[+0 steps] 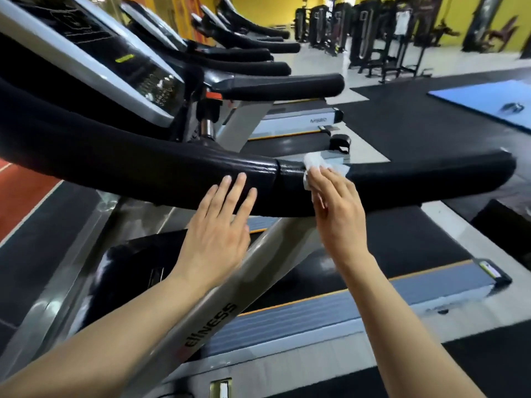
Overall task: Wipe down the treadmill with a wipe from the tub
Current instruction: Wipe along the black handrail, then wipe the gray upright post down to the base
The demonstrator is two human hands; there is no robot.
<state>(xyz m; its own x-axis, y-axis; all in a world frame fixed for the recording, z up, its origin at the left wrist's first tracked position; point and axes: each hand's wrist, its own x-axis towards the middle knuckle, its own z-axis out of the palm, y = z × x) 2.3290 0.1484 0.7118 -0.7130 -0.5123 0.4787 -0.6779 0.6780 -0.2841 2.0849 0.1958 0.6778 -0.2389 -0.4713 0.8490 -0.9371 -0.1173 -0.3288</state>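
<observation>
On the treadmill handrail (416,179), right hand (339,214) grips the wipe (316,162); left hand (218,228) lies flat, fingers straight.

- Handrail (172,170): runs left to right across the near view; belongs to the nearest treadmill (330,300).
- Left hand (218,225): laid flat against the near side of the handrail, left of the right hand (339,214).
- Wipe (316,162): on top of the handrail, under the right hand's fingers (321,182).
- Console (94,58): behind and above the handrail, at left.
- Further treadmills (258,67): in a row behind the nearest one.
- Weight machines (373,33): far back, right of that row.
- Mat (482,101): on the floor at right.
</observation>
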